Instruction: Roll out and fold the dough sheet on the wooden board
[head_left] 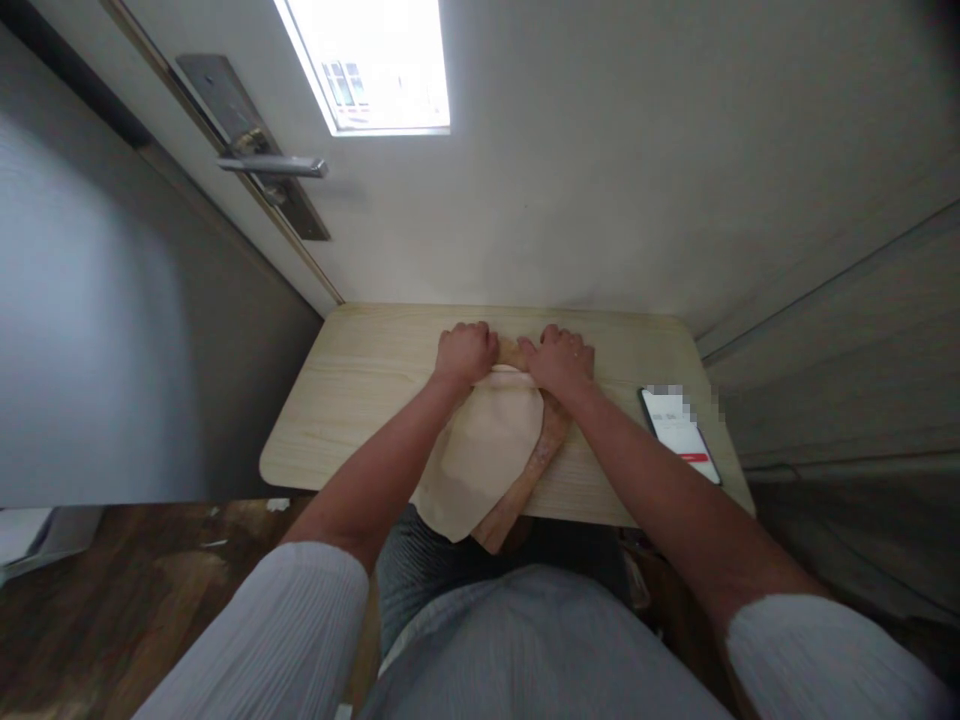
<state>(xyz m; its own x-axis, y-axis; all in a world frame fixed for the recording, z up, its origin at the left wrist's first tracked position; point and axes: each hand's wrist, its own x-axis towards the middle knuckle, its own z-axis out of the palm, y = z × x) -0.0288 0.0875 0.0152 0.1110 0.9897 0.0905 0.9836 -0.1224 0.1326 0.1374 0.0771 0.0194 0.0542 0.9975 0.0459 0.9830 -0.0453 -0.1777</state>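
Two hands, left hand (pixel 466 353) and right hand (pixel 564 358), curl fingers over a brown piece (pixel 510 352), 12 o'clock of one pale sheet (pixel 486 452); can't tell if clamped. One phone (pixel 677 436): 3 o'clock.

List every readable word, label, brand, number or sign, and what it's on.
No text is legible.
Phone: faint grey characters on screen, too blurred to read; upper part pixelated.
Red bar on its screen: any label too small to read.
Door plate: no lettering I can make out.
Cream sheet and brown piece: none visible.
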